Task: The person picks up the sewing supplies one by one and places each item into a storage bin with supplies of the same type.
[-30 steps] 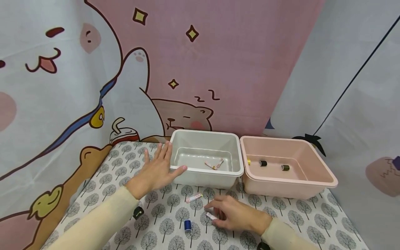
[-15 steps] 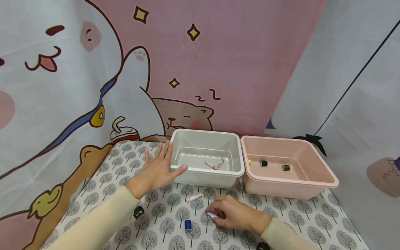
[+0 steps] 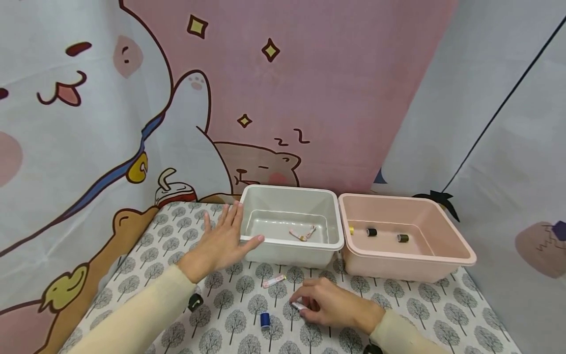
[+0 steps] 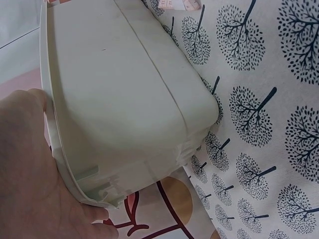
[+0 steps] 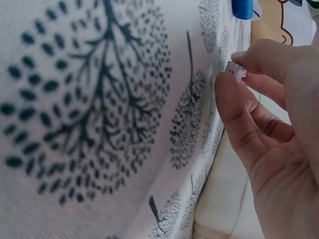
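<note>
Cartoon-printed pink and white fabric (image 3: pixel 336 108) hangs behind a white tablecloth patterned with dark trees (image 3: pixel 236 339), where my right hand (image 3: pixel 329 301) pinches a small white printed strip (image 3: pixel 298 305) between thumb and fingertip, at the cloth or just above it; I cannot tell which. Near it lie a blue cylindrical thread spool (image 3: pixel 265 320) and a flat pink-and-white printed strip (image 3: pixel 274 280). My left hand (image 3: pixel 219 243), fingers straight and spread, rests against a pale grey rectangular plastic bin (image 3: pixel 287 252), gripping nothing, with a peach rectangular plastic bin (image 3: pixel 398 267) just beyond. I judge the small strip light, flexible and hardly fragile, perhaps slightly slick; a pinch across its flat faces near one end suits it. Compared with half a second earlier, only my head's view shifts slightly; hands, strips, spool and bins keep their places.
</note>
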Demonstrator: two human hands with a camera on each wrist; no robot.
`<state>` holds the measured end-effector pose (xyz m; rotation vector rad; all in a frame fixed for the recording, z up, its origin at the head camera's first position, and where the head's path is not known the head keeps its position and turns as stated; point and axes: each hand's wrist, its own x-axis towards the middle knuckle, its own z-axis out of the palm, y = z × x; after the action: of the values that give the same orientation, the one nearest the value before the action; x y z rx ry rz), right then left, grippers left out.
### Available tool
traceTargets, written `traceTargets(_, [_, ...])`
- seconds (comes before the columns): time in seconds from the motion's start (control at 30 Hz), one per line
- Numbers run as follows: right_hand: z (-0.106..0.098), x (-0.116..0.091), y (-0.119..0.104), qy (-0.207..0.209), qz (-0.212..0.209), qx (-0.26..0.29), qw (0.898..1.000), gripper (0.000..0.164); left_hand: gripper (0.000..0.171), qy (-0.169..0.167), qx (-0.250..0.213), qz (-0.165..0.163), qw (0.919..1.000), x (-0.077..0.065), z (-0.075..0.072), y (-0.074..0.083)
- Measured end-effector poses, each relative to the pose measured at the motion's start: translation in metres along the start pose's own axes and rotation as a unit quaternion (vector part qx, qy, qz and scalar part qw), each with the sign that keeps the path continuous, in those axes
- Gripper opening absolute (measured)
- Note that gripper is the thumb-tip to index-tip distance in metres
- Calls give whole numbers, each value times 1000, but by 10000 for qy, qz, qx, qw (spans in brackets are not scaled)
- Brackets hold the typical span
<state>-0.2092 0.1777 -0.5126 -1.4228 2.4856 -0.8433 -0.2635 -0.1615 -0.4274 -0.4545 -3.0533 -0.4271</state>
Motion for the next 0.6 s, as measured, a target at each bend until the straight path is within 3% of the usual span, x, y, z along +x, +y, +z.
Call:
traceTargets(0.3, [-9, 0, -8, 24, 375, 86, 9993, 33, 125, -29, 43, -29, 10000, 1, 1, 0])
traceTargets(0.6, [-14, 2, -10, 127, 317, -92, 9994, 32, 124, 0, 102, -15, 9999, 1, 1, 0])
